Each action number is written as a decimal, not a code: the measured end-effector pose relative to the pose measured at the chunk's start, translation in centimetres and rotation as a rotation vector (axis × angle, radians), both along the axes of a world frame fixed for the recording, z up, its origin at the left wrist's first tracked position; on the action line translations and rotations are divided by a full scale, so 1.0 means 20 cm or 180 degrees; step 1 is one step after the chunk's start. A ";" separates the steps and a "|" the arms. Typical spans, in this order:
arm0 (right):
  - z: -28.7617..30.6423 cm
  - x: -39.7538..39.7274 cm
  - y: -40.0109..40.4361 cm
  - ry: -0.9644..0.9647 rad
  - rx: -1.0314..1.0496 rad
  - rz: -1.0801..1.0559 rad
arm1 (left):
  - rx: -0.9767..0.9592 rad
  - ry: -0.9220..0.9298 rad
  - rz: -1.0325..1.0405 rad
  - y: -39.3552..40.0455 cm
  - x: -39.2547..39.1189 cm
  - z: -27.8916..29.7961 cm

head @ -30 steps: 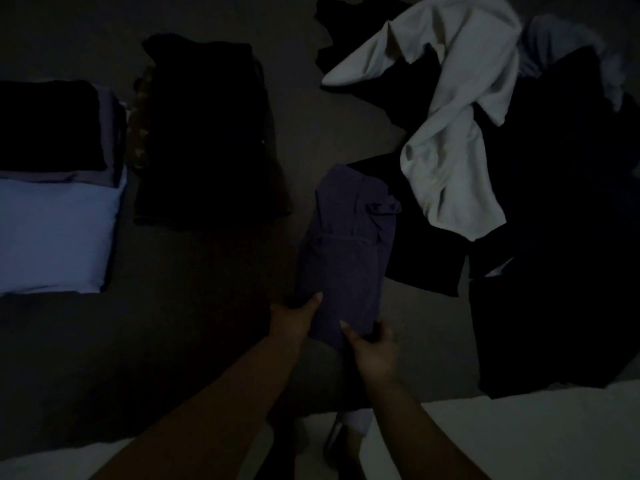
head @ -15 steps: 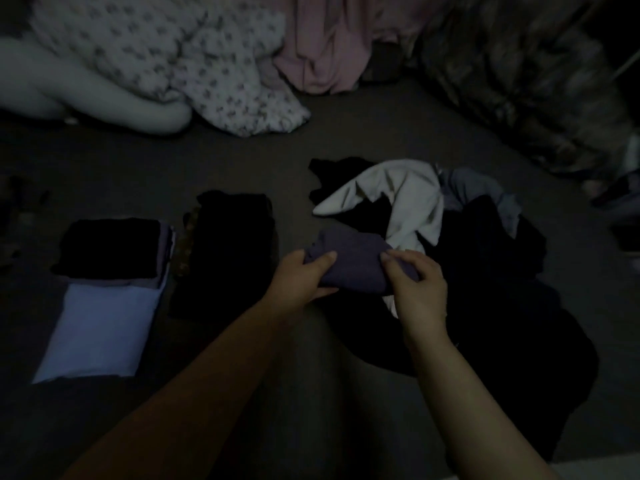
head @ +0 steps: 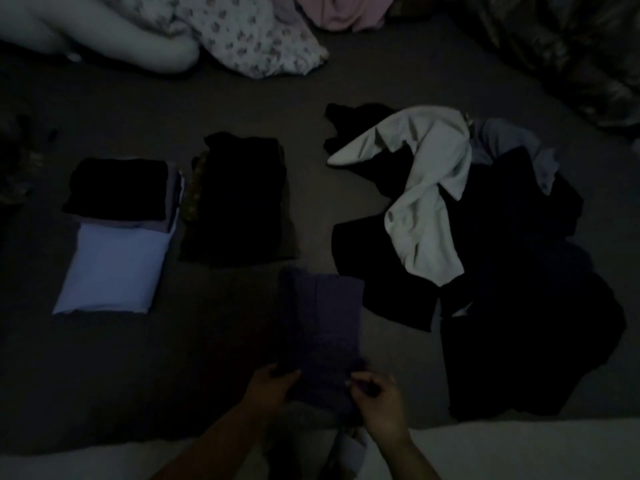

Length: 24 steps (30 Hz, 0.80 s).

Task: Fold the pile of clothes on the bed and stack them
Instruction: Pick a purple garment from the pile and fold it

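Purple garment (head: 320, 327) dim and blurred, near edge under both hands' grip.

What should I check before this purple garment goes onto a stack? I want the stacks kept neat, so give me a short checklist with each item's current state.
1. Both hands grip the purple garment: ok; left hand and right hand hold its near edge.
2. Garment lies flat on the bed: ok.
3. Fold is even and finished: cannot tell, too dark.
4. Black folded stack looks level on top: ok.
5. Stack on the light blue garment is tidy: ok, a black folded piece sits at its far end.
6. Unfolded pile stays clear of the stacks: ok.
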State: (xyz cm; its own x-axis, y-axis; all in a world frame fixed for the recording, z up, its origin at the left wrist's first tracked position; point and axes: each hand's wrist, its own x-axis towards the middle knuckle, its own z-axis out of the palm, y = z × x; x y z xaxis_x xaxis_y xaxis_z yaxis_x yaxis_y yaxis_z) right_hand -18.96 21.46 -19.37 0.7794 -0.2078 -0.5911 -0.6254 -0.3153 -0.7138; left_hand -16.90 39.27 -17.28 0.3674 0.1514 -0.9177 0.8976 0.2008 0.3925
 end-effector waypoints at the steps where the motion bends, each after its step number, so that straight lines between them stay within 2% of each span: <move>1: -0.07 -0.06 0.00 0.0153 0.0058 0.0031 | -0.0046 0.0222 -0.0025 0.00 -0.05 -0.05; 5: -0.11 -0.19 -0.03 0.0620 0.0093 -0.0002 | -0.0209 0.0711 -0.0062 -0.03 -0.20 -0.13; 10: -0.11 -0.21 -0.09 0.0848 0.0096 0.0270 | -0.0329 0.0866 -0.0052 -0.02 -0.21 -0.11; 16: 0.01 0.23 -0.06 0.0688 0.0178 0.0444 | -0.0800 0.0703 0.0985 0.03 0.09 -0.04; 18: 0.01 0.45 -0.04 0.0785 0.0330 0.0183 | -0.0914 0.0446 0.1268 0.03 0.26 -0.02; 21: -0.02 0.70 -0.02 0.0862 0.0531 -0.0721 | -0.0916 -0.0139 0.1342 0.01 0.46 -0.05; 24: -0.12 0.74 -0.03 0.0937 0.0539 -0.1039 | -0.0009 -0.0318 0.0474 0.02 0.50 -0.20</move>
State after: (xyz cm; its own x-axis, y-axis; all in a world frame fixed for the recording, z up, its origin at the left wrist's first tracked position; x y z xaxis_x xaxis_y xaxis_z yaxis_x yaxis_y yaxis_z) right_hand -4.25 20.95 -21.71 0.4835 -0.2957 -0.8239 -0.8560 0.0370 -0.5157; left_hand -6.92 39.60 -21.29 0.4306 0.2085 -0.8781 0.8144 0.3296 0.4776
